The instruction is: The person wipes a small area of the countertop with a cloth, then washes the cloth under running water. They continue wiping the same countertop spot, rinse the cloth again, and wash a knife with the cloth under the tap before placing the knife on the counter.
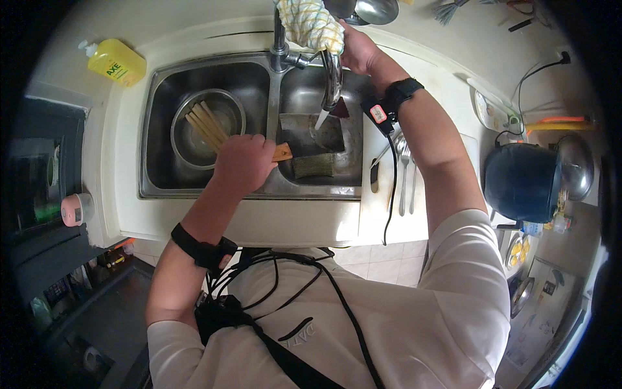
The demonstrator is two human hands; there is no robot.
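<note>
My left hand [245, 163] is closed around a flat wooden handle [282, 152], whose end sticks out over the divider of the steel double sink [273, 97]. Wooden chopsticks [206, 124] slant from a round metal bowl [177, 131] in the left basin towards that hand; whether it grips them too is hidden. My right hand [359, 51] is beside a checked cloth [311, 24] draped over the chrome faucet [333, 75]; its fingertips are hidden behind the cloth. White water appears to leave the spout, above a flat dark metal blade [316, 131] and a green scouring pad [313, 166] in the right basin.
Forks and spoons [404, 180] lie on a white cutting board [381, 204] right of the sink. A yellow dish soap bottle [116, 63] stands at the back left. Metal ladles [376, 10] are behind the faucet. A dark blue container [522, 182] stands far right.
</note>
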